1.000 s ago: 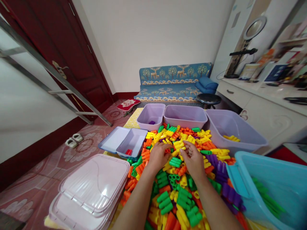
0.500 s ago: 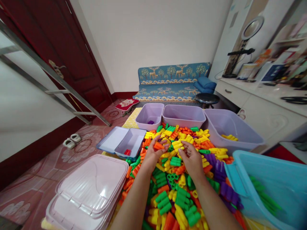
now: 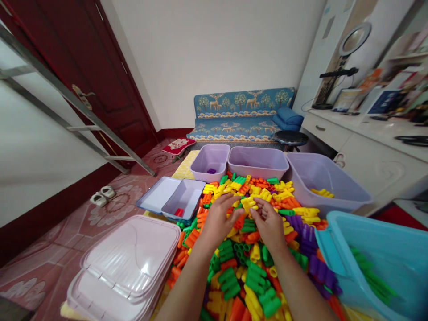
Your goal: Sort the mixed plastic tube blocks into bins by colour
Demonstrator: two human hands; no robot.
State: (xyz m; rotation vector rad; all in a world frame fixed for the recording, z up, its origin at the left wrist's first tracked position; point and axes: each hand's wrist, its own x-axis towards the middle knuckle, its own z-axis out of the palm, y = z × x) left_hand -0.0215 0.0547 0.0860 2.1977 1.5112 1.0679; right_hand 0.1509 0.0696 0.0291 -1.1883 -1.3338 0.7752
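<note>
A yellow plastic connector block [image 3: 248,204] is pinched between the thumb and fingers of my right hand [image 3: 270,221], above the middle of the heap. Just left of it, my left hand [image 3: 219,219] hovers with fingers and thumb apart. An orange block [image 3: 239,221] shows just below the left thumb and looks loose from the hand. Beneath both hands spreads a large pile of tube-shaped blocks in green, yellow, orange and purple, such as a green block [image 3: 229,283] nearer to me.
Lilac bins stand along the far side: one with purple pieces [image 3: 210,151], a middle one [image 3: 257,168], one with yellow pieces [image 3: 329,171]. A turquoise tub [image 3: 371,223] with green pieces is at right. A small box [image 3: 185,196] with red pieces and stacked lids [image 3: 130,254] are at left.
My left hand has turned and shifted right toward the other hand; the orange block it held now shows lower, under its thumb. My right hand still holds the yellow block, now tilted differently.
</note>
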